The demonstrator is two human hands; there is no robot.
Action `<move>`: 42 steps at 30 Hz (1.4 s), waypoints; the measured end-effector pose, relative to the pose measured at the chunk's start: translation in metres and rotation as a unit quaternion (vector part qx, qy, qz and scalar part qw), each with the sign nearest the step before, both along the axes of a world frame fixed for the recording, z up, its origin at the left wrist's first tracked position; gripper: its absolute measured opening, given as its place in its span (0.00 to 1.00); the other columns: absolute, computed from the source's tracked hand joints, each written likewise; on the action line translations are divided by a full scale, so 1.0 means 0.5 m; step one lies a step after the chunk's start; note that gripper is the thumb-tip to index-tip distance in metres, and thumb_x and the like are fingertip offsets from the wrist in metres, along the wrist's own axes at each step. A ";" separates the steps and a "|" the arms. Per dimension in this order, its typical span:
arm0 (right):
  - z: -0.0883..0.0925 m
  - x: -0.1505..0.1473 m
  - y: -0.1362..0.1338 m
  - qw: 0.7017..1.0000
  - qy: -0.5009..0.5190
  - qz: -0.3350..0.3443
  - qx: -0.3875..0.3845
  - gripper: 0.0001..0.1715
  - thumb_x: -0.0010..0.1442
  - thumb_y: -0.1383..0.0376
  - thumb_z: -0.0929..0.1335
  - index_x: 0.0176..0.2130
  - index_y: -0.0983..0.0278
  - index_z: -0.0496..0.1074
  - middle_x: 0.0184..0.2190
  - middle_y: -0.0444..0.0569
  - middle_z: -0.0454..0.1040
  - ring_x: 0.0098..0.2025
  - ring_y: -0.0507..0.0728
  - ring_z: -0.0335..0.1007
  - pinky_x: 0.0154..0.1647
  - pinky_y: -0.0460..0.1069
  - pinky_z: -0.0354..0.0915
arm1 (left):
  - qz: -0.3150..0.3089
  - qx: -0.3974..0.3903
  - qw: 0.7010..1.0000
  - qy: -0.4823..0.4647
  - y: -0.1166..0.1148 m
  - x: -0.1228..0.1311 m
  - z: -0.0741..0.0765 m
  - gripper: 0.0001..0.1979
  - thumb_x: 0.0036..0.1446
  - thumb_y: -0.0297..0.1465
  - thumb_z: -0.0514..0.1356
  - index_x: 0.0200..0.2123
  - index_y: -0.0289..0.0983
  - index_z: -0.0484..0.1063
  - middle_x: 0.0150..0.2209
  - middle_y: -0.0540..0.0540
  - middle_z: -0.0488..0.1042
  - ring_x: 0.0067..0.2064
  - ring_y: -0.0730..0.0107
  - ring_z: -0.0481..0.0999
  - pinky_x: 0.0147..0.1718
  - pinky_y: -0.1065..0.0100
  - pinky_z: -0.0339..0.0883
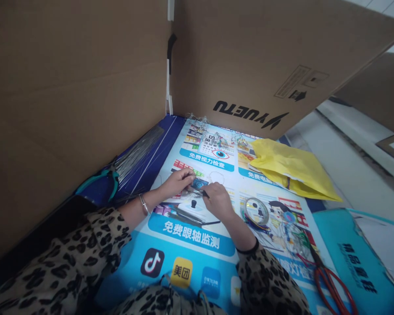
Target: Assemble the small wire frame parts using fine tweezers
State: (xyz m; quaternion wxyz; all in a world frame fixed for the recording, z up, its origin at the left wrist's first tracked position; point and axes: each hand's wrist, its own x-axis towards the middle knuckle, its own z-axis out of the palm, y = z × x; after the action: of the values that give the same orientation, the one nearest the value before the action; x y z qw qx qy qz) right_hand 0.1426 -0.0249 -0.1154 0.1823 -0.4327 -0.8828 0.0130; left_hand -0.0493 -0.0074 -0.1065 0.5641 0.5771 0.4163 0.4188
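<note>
My left hand (178, 183) is closed in a pinch over the printed poster, with a bracelet at its wrist. To its right, my right hand (218, 202) is closed too, fingers curled downward. Between them runs something thin and dark at my right fingertips, too small to name; clear, shiny material shows below my left fingers. A thin pale wire loop (216, 177) shows just above my right hand; I cannot tell whether a hand holds it. Right of my right hand lies a roll of clear tape (256, 211) with coloured wires (262, 226) around it.
Cardboard walls (243, 61) stand behind and to the left. At left lie a bundle of thin metal wires (139, 153) and teal-handled pliers (113, 181). On the right are a yellow pouch (292, 164), red-handled scissors (330, 280) and a teal bag (357, 253). Tangled wires (198, 122) lie at the back.
</note>
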 end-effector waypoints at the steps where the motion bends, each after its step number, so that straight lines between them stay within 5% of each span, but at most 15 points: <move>1: 0.000 0.000 0.000 1.000 0.002 0.005 -0.002 0.13 0.52 0.70 0.63 0.39 0.63 0.71 0.31 0.49 0.70 0.37 0.57 0.60 0.40 0.50 0.55 | -0.007 -0.007 1.000 -0.001 0.000 0.000 0.000 0.10 0.54 0.37 0.54 0.29 0.35 0.62 0.21 0.54 0.64 0.19 0.81 0.64 0.17 0.78 0.58; 13: -0.002 -0.002 -0.008 0.999 -0.002 0.048 0.001 0.17 0.50 0.73 0.63 0.40 0.62 0.71 0.32 0.50 0.71 0.38 0.57 0.60 0.41 0.52 0.56 | -0.116 -0.028 0.992 0.038 -0.011 -0.003 0.011 0.10 0.55 0.37 0.52 0.32 0.35 0.62 0.18 0.54 0.65 0.15 0.82 0.60 0.12 0.80 0.52; 20: 0.000 -0.007 -0.002 0.999 0.000 -0.042 -0.008 0.14 0.52 0.69 0.64 0.40 0.63 0.71 0.32 0.50 0.70 0.38 0.57 0.60 0.40 0.51 0.55 | -0.011 -0.023 0.999 -0.040 -0.003 -0.006 0.019 0.12 0.55 0.38 0.54 0.27 0.34 0.62 0.22 0.53 0.66 0.17 0.83 0.62 0.17 0.79 0.56; 33: -0.003 -0.007 -0.001 0.993 0.023 -0.113 -0.005 0.16 0.51 0.68 0.65 0.42 0.61 0.71 0.35 0.50 0.69 0.41 0.59 0.57 0.40 0.52 0.51 | -0.003 0.006 1.000 -0.028 -0.008 -0.002 0.019 0.12 0.52 0.39 0.56 0.30 0.33 0.66 0.22 0.52 0.66 0.21 0.81 0.64 0.20 0.76 0.58; 42: -0.004 0.000 0.001 0.986 0.095 -0.138 0.004 0.10 0.54 0.67 0.64 0.38 0.63 0.71 0.34 0.50 0.70 0.39 0.58 0.60 0.41 0.52 0.56 | 0.107 0.018 0.990 -0.091 -0.006 -0.009 0.027 0.11 0.53 0.38 0.56 0.30 0.35 0.64 0.22 0.54 0.65 0.19 0.82 0.63 0.19 0.76 0.58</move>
State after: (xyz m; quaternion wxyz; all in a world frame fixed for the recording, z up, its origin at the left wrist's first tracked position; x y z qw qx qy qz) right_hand 0.1425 -0.0247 -0.1172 0.2673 -0.5462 -0.7934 0.0258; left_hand -0.0539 -0.0105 -0.0928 0.5408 0.4987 0.4152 0.5353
